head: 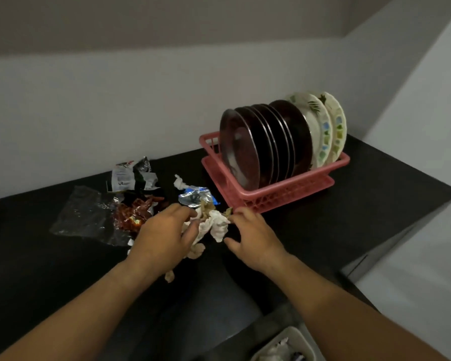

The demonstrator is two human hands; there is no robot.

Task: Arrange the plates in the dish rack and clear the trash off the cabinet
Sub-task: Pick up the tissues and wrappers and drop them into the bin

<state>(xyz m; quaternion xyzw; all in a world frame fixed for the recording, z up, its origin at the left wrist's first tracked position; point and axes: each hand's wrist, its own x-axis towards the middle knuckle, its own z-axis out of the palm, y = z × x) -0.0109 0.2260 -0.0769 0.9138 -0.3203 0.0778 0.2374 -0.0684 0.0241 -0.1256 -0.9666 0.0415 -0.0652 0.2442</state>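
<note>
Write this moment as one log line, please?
phase: clearing trash | plates: upright in rack | left hand: on tissue | right hand: beside tissue, open | wrappers: on cabinet

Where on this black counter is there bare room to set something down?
Bare counter lies right of the pink dish rack, and near the front edge left of the left hand. Crowded: the wrappers and tissue beside the rack.

We see a plain pale grey wall behind the scene, and at the lower right edge a light-coloured bin with crumpled white scraps inside.
</note>
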